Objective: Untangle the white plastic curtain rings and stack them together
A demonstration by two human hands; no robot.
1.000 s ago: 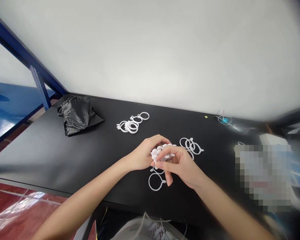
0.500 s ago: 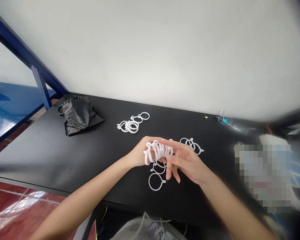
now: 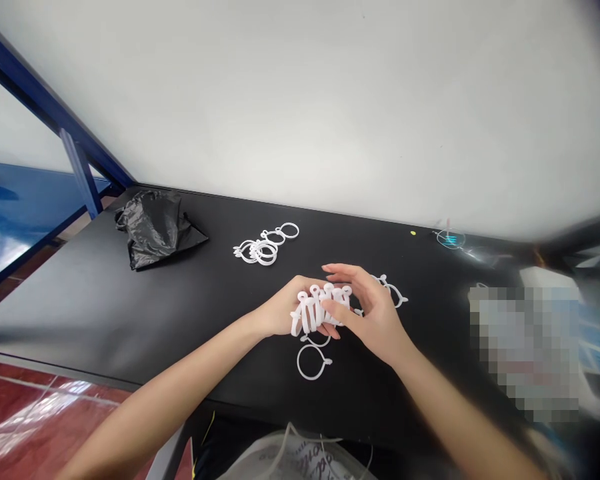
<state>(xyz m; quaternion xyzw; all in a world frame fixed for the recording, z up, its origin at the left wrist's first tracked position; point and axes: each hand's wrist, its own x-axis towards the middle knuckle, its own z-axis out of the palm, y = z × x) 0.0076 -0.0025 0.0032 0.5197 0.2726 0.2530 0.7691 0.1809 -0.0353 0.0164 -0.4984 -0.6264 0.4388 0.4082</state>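
My left hand is closed around a stack of several white plastic rings, held upright above the black table. Beside it on the right, my right hand has its fingers stretched out, with the thumb and fingertips touching the stack. Two loose white rings lie on the table just under the hands. A few more rings peek out behind my right hand.
A cluster of white rings lies farther back on the table. A crumpled black plastic bag sits at the back left. A small clear object is at the back right near the white wall. A blue metal frame stands on the left.
The ring stack has been turned from a bunched clump to standing upright in my left hand. My right hand opened its fingers and rose from below the stack to its right side.
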